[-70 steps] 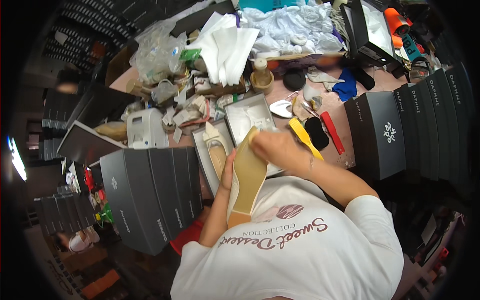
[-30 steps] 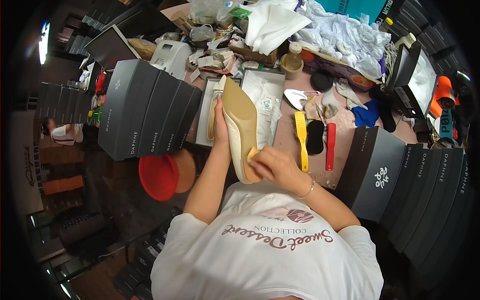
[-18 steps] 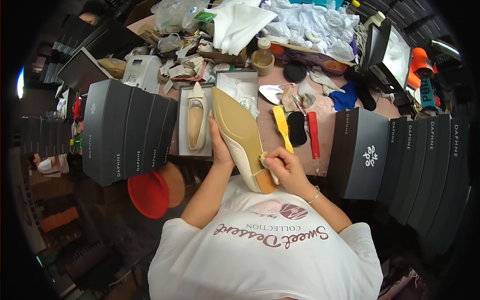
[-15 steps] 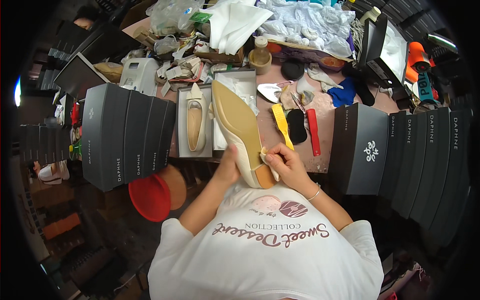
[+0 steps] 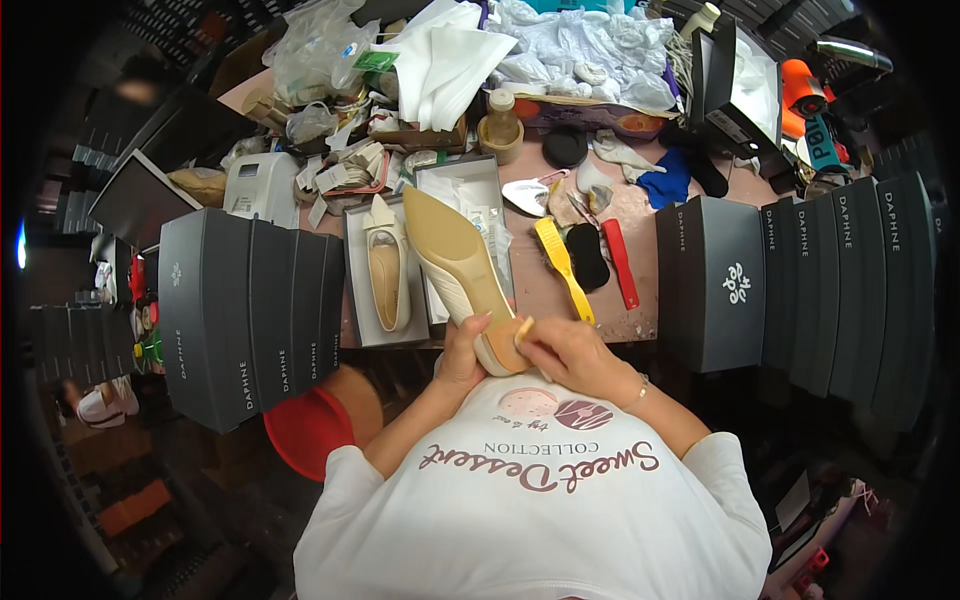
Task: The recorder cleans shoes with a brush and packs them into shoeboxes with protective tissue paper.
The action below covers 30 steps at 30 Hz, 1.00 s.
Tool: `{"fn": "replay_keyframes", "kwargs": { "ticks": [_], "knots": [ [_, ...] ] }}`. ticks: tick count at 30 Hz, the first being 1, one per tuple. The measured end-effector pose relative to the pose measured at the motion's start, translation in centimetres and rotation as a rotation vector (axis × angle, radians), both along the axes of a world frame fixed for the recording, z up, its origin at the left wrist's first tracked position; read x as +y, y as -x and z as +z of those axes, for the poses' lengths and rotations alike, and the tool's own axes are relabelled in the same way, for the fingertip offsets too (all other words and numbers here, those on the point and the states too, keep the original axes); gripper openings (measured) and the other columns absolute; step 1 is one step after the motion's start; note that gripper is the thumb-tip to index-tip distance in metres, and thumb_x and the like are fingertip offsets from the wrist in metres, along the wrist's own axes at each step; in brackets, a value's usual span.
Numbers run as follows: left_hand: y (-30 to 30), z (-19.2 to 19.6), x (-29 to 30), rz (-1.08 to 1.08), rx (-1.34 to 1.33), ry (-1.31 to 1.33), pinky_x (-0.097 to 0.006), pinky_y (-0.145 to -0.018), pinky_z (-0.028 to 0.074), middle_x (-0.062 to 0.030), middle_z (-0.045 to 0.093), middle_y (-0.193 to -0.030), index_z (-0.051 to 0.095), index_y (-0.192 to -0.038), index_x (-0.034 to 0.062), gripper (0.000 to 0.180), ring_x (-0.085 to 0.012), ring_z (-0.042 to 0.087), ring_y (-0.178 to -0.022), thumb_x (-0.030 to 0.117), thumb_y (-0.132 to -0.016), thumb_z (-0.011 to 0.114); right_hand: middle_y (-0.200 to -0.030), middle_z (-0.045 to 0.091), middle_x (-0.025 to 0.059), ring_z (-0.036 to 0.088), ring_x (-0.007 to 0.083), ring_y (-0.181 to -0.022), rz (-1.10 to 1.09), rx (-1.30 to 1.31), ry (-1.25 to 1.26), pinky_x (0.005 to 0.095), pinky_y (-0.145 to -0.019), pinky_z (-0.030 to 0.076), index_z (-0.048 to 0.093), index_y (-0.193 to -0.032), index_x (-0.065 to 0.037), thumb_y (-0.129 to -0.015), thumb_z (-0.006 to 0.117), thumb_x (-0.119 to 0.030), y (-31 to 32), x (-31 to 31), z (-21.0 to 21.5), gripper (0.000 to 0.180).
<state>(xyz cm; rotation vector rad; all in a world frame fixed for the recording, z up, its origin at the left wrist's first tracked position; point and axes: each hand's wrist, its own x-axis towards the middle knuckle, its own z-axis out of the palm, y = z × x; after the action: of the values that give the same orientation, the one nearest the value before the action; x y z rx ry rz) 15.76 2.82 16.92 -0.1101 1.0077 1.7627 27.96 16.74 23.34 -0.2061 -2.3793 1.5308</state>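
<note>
A cream pointed flat shoe (image 5: 452, 245) is turned with its tan sole toward me, toe pointing away and heel close to my shirt. My left hand (image 5: 464, 352) is closed around its heel end from the left. At the heel's right side my right hand (image 5: 578, 360) pinches a small pale cloth (image 5: 524, 328) against it; most of the cloth is hidden by the fingers. Just beyond, the matching cream shoe (image 5: 386, 285) with a bow lies in an open grey shoebox (image 5: 357, 300). Beside that box, another open box (image 5: 490, 185) contains white paper.
Dark shoeboxes (image 5: 205, 320) stand in a row at left, and more dark boxes (image 5: 715, 290) at right. A yellow brush (image 5: 562, 265), black oval pad (image 5: 588, 255) and red-handled tool (image 5: 618, 262) lie on the pink table (image 5: 640, 300). A red bin (image 5: 310, 430) is below at left.
My right hand has moved from the side of the heel onto its sole face with the cloth. The shoe is lower and its heel tilted. The whole view has shifted slightly.
</note>
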Motion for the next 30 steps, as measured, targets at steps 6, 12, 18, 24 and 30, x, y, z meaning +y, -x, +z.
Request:
{"fn": "replay_keyframes", "kwargs": {
  "ticks": [6, 12, 18, 24, 30],
  "knots": [
    [-1.1, 1.5, 0.9, 0.067, 0.07, 0.016, -0.038, -0.087, 0.05, -0.0169, 0.061, -0.104, 0.05, -0.119, -0.0027, 0.052, -0.0261, 0.061, -0.095, 0.032, -0.081, 0.058, -0.071, 0.055, 0.011, 0.059, 0.031, -0.063, -0.034, 0.032, -0.22, 0.0396, -0.055, 0.046, 0.056, -0.085, -0.005, -0.078, 0.063, -0.009, 1.9, 0.2, -0.8, 0.011],
    [0.0, -0.1, -0.4, -0.046, 0.014, -0.035, -0.038, -0.089, 0.05, -0.0144, 0.055, -0.115, 0.039, -0.129, 0.0001, 0.055, -0.0244, 0.058, -0.103, 0.023, -0.083, 0.058, -0.071, 0.058, 0.0107, 0.06, 0.0297, -0.058, 0.107, 0.043, -0.314, 0.0393, -0.05, 0.048, 0.052, -0.081, -0.009, -0.08, 0.064, -0.016, 2.4, -1.0, 0.7, 0.015],
    [0.3, -0.6, 0.1, 0.015, 0.033, -0.008, -0.039, -0.09, 0.049, -0.0154, 0.057, -0.112, 0.043, -0.127, -0.0019, 0.054, -0.0251, 0.059, -0.103, 0.029, -0.084, 0.057, -0.074, 0.058, 0.0117, 0.059, 0.0308, -0.057, 0.151, -0.054, -0.36, 0.0409, -0.049, 0.046, 0.052, -0.084, -0.007, -0.084, 0.061, -0.017, 1.0, -0.7, 0.1, 0.013],
    [-0.2, 0.0, 1.2, 0.013, -0.039, -0.009, -0.037, -0.086, 0.05, -0.0176, 0.06, -0.109, 0.046, -0.124, -0.0029, 0.06, -0.0263, 0.062, -0.094, 0.038, -0.081, 0.057, -0.077, 0.059, 0.0156, 0.06, 0.0347, -0.068, -0.132, -0.113, -0.292, 0.0421, -0.058, 0.048, 0.055, -0.085, -0.005, -0.084, 0.063, -0.016, 2.1, 4.3, -3.6, 0.014],
    [0.9, 1.7, 2.5, -0.113, -0.036, -0.234, -0.035, -0.074, 0.055, -0.0173, 0.064, -0.097, 0.051, -0.119, -0.004, 0.062, -0.0244, 0.065, -0.086, 0.039, -0.076, 0.063, -0.08, 0.058, 0.0136, 0.058, 0.0364, -0.07, -0.453, -0.22, -0.543, 0.0431, -0.059, 0.047, 0.056, -0.086, -0.006, -0.088, 0.059, -0.017, 0.8, 14.5, -6.9, 0.011]
  ]
}}
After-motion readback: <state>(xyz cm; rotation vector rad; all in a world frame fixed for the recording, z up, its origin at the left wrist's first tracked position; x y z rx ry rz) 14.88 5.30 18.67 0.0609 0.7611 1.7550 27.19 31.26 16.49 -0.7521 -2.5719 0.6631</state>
